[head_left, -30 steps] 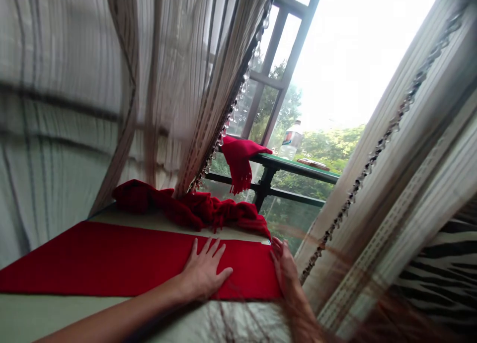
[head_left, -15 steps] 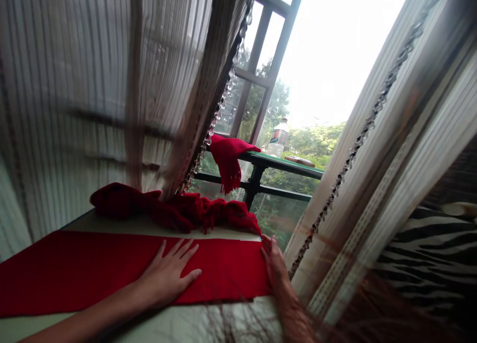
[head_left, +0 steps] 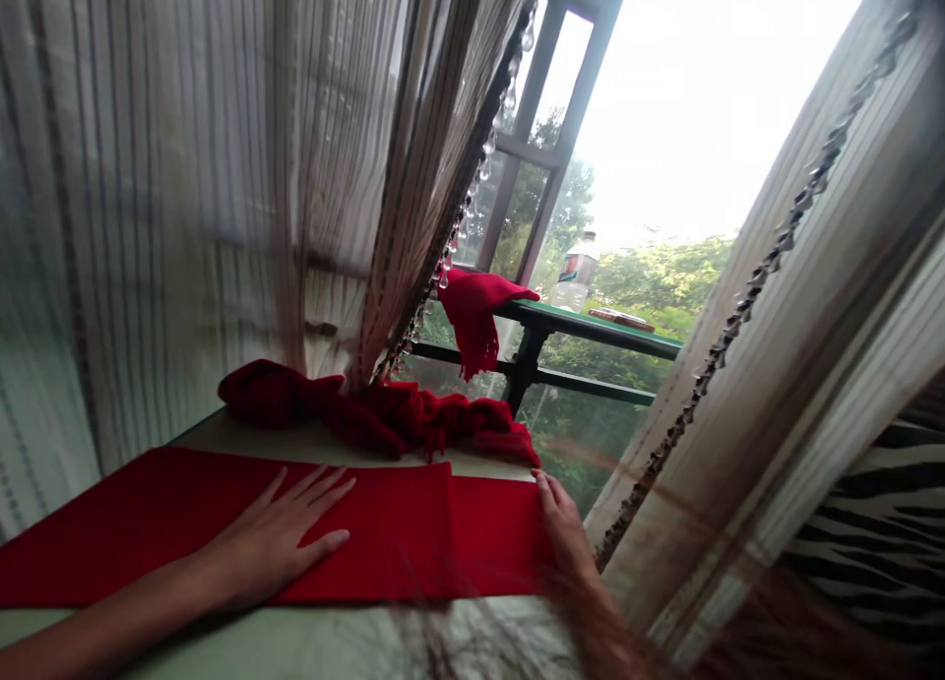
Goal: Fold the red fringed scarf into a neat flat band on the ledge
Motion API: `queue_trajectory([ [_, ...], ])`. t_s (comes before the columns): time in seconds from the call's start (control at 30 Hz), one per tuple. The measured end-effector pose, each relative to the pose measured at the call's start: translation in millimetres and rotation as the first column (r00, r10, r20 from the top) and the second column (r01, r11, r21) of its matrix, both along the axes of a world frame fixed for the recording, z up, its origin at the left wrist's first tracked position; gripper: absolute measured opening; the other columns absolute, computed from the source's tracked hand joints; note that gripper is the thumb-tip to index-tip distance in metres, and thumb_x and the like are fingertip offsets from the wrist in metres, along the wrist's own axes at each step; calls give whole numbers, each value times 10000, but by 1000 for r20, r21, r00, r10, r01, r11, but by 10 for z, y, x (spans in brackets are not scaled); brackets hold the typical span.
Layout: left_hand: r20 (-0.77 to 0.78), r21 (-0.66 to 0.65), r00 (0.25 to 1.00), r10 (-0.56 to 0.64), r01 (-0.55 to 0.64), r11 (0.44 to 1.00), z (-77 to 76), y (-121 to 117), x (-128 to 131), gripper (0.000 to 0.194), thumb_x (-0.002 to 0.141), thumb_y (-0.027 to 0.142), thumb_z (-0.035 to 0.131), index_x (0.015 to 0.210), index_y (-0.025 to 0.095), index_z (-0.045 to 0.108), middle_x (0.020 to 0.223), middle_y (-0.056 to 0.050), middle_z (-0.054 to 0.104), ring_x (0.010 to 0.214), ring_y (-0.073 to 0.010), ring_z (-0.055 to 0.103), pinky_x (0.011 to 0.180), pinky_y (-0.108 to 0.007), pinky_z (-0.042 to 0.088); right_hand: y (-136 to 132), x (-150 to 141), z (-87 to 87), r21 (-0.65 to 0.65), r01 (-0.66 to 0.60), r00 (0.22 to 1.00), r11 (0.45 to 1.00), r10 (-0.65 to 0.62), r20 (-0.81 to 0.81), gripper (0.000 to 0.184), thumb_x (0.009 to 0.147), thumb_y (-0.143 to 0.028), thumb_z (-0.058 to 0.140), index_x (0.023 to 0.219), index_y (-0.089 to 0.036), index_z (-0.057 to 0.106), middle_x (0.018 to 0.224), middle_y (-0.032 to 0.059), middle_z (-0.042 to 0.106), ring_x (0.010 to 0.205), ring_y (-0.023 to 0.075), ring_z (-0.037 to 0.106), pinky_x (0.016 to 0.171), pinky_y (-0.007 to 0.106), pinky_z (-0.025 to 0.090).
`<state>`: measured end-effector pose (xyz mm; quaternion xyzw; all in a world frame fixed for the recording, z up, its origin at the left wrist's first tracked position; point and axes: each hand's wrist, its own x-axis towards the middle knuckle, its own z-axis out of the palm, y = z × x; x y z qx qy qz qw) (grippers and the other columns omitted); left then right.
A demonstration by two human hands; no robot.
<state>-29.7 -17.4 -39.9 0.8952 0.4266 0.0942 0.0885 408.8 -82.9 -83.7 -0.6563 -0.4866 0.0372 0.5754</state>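
Note:
A red scarf (head_left: 399, 532) lies flat in layers across a pale table; its upper layer ends in a straight edge short of the lower layer's right end. My left hand (head_left: 295, 523) rests palm down on the upper layer, fingers spread. At the scarf's far right end is my right hand (head_left: 565, 523), its fingers closed at the edge, apparently gripping the lower layer; the grip is partly hidden. Just behind lies a crumpled, fringed red scarf (head_left: 384, 419) in a heap.
The pale table (head_left: 502, 641) ends beside my right hand. Another fringed red scarf (head_left: 472, 321) hangs over a dark railing (head_left: 605, 333), near a plastic bottle (head_left: 576, 272). Sheer curtains (head_left: 184, 168) hang behind the table and at the right. Blurred hair strands cross the lower view.
My left hand has slid left over the scarf. The upper layer's edge has moved left, showing more of the lower layer. My right hand stays at the right end, its fingers more closed.

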Motion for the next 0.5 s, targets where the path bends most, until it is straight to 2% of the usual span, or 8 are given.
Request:
queue_trajectory([
  [0.17,25,0,1000,-16,16,1000,-83,114,-352,709,983,705,421,1589,376,259,1663,-23,259,1549,-324,214,1245,-617,43,14,-57,-50,-33,-61,997,998,62,55,417,885,-515,519,1110,-247,746,1221,44,738,1278,306,616,1094,440,409],
  [0.27,12,-2,1000,-10,11,1000,-116,166,-553,696,994,691,418,1594,399,221,1673,-12,226,1555,-322,193,1242,-618,25,3,-85,-64,-81,-100,987,992,109,118,381,856,-490,577,1095,-253,756,1300,72,702,1334,311,572,1126,436,387],
  [0.4,5,0,1000,4,-4,1000,-83,171,-788,675,1006,665,420,1593,414,200,1675,11,216,1555,-316,194,1249,-598,41,-11,-107,-74,-160,-127,966,979,158,206,369,852,-461,593,1090,-235,762,1398,141,641,1374,316,536,1162,427,378],
  [0.5,9,-2,1000,3,-3,1000,-32,152,-912,669,1006,659,436,1588,414,215,1671,15,230,1553,-319,196,1252,-593,47,-10,-113,-88,-208,-119,949,971,172,263,390,857,-465,569,1108,-232,755,1397,157,637,1400,311,508,1196,417,350],
])
